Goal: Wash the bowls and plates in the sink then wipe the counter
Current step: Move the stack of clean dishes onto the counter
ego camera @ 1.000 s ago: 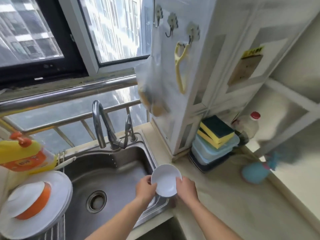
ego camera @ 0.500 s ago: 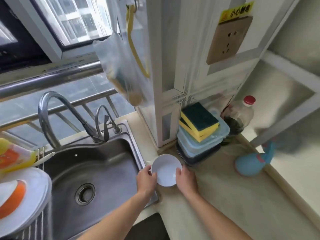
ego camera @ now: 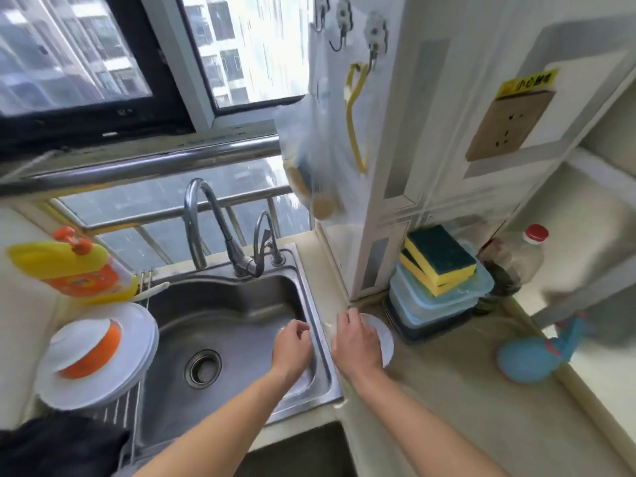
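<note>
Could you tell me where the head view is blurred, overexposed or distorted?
Head view: the window is blown out by daylight; the blue object and hanging plastic bag are motion-smeared; the wide lens bows the metal rail; the sponges stay fairly sharp.

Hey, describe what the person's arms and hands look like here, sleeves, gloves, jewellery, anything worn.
Both forearms are bare as far as the frame shows: no sleeves come into view, and neither hand wears a glove. The left hand and the right hand show no watch or bracelet at the wrist. The picture is too blurred to tell whether any finger carries a ring.
</note>
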